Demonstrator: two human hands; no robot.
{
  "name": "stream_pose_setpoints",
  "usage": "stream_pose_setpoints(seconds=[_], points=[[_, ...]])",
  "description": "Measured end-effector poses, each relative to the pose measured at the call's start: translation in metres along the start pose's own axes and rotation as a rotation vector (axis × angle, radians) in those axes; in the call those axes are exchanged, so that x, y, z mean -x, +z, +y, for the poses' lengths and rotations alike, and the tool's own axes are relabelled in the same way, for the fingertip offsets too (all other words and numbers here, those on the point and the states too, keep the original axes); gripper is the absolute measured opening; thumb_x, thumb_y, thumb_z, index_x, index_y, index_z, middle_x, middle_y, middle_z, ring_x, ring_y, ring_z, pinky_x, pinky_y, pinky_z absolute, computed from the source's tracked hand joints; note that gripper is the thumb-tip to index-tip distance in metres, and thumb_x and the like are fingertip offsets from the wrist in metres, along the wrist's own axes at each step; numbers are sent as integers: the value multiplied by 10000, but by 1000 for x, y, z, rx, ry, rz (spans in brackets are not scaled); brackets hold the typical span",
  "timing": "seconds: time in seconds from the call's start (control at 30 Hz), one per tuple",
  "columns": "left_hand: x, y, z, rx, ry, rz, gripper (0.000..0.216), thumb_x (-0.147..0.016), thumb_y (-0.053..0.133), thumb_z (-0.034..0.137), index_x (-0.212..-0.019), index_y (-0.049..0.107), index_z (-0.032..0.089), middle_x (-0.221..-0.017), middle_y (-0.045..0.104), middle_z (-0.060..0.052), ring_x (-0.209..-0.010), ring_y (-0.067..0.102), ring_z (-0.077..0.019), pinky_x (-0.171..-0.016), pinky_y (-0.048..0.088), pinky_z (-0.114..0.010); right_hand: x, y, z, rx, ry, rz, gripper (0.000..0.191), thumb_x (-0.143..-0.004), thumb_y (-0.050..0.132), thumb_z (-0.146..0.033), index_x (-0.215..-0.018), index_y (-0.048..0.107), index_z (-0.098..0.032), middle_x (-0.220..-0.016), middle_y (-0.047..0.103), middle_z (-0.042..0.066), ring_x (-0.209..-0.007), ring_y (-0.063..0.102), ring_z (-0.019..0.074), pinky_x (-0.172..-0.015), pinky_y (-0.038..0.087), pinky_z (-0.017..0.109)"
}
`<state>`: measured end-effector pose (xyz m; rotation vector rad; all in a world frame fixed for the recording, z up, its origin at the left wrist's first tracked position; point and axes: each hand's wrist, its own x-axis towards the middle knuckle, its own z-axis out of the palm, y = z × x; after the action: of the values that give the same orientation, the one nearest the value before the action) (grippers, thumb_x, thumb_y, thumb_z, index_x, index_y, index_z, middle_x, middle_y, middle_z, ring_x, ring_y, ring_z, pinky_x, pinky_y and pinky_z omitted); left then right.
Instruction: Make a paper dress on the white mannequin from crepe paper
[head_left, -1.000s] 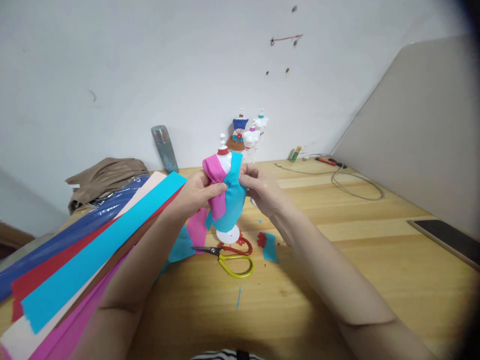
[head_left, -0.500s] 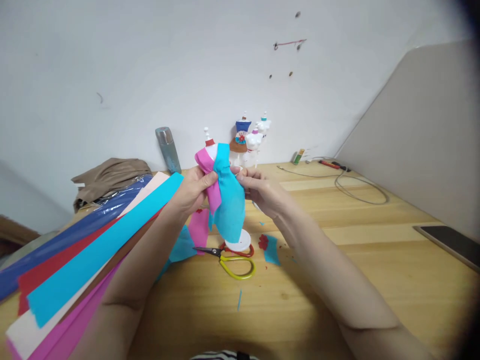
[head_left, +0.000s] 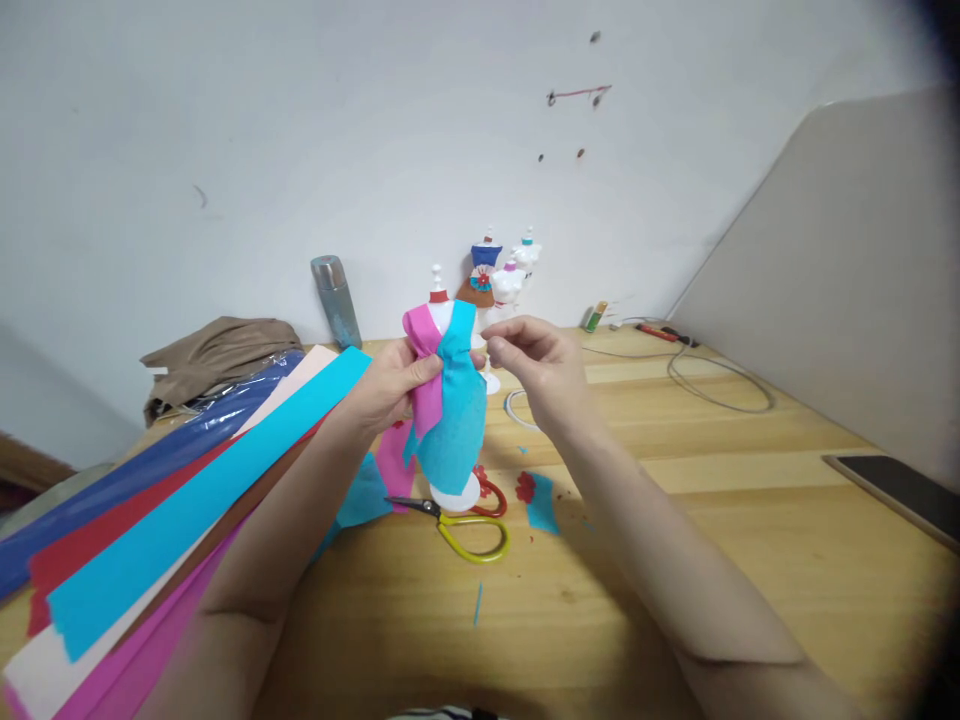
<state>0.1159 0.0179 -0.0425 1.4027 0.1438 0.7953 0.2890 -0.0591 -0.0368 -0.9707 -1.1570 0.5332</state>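
Note:
A small white dress-form mannequin (head_left: 437, 282) with a red neck band stands upright in my left hand (head_left: 397, 385). Pink crepe paper (head_left: 428, 405) and blue crepe paper (head_left: 457, 430) cross over its front like a dress. My left thumb presses on the front at the waist, and the other fingers are behind, hidden. To the right of the mannequin, just off the blue paper, my right hand (head_left: 544, 370) has thumb and forefinger pinched together; what they hold, if anything, is too small to name. Below the mannequin's white base (head_left: 456, 495) lie scissors (head_left: 472, 535) with yellow and red handles.
Coloured crepe strips (head_left: 210, 490) lie along the left, near a brown cloth (head_left: 225, 350) and a flask (head_left: 337, 300). More small mannequins (head_left: 510, 285) stand by the wall. A blue scrap with a red paper flower (head_left: 526, 487), a cable (head_left: 720, 405) and a phone (head_left: 900, 490) lie rightward.
My right hand has come away from the blue paper, moving right. The mannequin in my left hand has shifted slightly right and down and stands straighter.

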Motion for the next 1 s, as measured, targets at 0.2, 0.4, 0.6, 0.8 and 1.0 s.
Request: stream_pose_setpoints(seconds=[0.2,0.4,0.6,0.8,1.0], points=[[4,2,-1,-37,-72,-46,550,-726,910,524,-1079,762,128,-1058,813,-167,-1026,783,-348,-912,618,-451,9,4,-11,-127,-21,-31,167,-743,801,-360,-806,703,-241,-680,648,-18,-570,590,152,-588,539,359],[7,-2,-6,-88,-95,-1,602,-687,928,547,-1090,753,134,-1058,807,-148,-982,776,-313,-861,599,-388,9,-1,-18,-12,24,-27,212,-738,804,-447,-772,706,-261,-702,641,11,-648,562,186,-643,502,383],[6,-5,-7,-129,-89,57,620,-672,930,568,-1074,747,133,-934,793,-105,-812,752,-246,-739,564,-335,9,-4,-21,94,22,-17,299,-769,748,-497,-651,605,-264,-674,537,20,-689,487,200,-677,424,389],[5,-2,-6,-173,-81,84,643,-683,921,565,-1132,741,142,-998,793,-107,-936,741,-275,-823,562,-363,11,-1,-26,72,49,-72,300,-746,774,-479,-663,585,-261,-660,512,9,-666,452,184,-644,382,371],[4,-2,-7,-205,-88,82,630,-699,903,577,-1113,720,139,-977,778,-97,-917,730,-265,-792,547,-352,12,1,-25,46,73,-78,350,-758,782,-554,-695,587,-271,-656,475,1,-656,442,183,-642,376,371]])
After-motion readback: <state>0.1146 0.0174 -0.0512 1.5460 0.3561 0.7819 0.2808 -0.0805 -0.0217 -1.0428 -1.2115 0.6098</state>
